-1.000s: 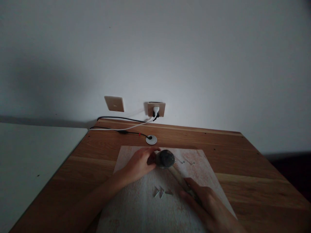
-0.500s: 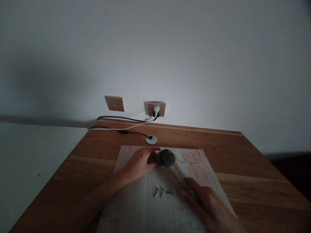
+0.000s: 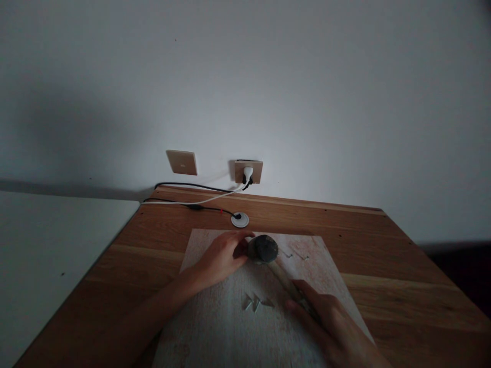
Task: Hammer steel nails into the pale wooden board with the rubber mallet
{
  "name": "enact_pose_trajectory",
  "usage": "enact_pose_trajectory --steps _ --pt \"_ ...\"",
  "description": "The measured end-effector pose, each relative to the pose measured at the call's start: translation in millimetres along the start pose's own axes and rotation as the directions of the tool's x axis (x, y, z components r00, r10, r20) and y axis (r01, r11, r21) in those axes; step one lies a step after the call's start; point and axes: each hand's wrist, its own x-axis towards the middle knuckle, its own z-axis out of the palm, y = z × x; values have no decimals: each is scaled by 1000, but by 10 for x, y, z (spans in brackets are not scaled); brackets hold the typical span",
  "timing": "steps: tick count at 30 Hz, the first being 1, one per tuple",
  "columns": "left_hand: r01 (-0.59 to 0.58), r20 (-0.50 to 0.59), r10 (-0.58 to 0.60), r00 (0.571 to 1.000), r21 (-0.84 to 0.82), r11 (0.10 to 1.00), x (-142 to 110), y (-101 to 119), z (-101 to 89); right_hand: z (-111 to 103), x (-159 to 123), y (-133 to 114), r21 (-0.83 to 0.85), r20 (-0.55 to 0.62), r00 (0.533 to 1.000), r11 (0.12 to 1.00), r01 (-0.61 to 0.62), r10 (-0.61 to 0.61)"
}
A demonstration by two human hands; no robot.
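My right hand (image 3: pixel 326 317) is wrapped round the handle of a hammer (image 3: pixel 266 249) with a dark, round, worn face. The hammer's head is over the far part of a pale, streaked board (image 3: pixel 207 327). Just left of the head, my left hand (image 3: pixel 226 255) rests on the board with its fingers curled together. Whatever those fingertips pinch is hidden behind the hammer head. To the right, two thin nails (image 3: pixel 306 257) stick up from the board. A small group of loose silvery nails (image 3: pixel 256 302) lies nearer, between my hands.
Under the board is a wooden desk (image 3: pixel 383 286), with a white surface (image 3: pixel 65 245) to its left. Behind the board, a round cable grommet (image 3: pixel 240 220) takes a black cord. A wall socket (image 3: pixel 248 172) holds plugs, with a switch plate (image 3: pixel 181 162) beside it.
The hammer head has shifted very slightly to the right. Both hands and the nails otherwise stay where they were.
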Motion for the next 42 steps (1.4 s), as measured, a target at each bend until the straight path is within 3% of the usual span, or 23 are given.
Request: enact_pose_trajectory --steps 6,17,27,31,36,42 --pt "-1 -8 0 1000 -31 1000 2 7 8 -44 47 32 -53 91 996 998 32 -27" --pt "32 6 -31 999 -30 999 11 49 -13 19 1 -36 20 -29 999 1000 17 -16" --pt "-46 10 46 999 2 999 -2 28 0 -25 40 -16 185 -180 973 976 -114 148" --pt "-40 18 39 999 35 999 -7 8 3 -122 107 -147 281 -141 986 959 -45 88" --pt "-20 21 20 1000 21 1000 -20 24 -11 -169 129 -191 319 -79 992 945 -69 99" --pt "-10 11 10 1000 21 1000 -19 30 -16 -154 119 -152 299 -109 990 953 -55 91"
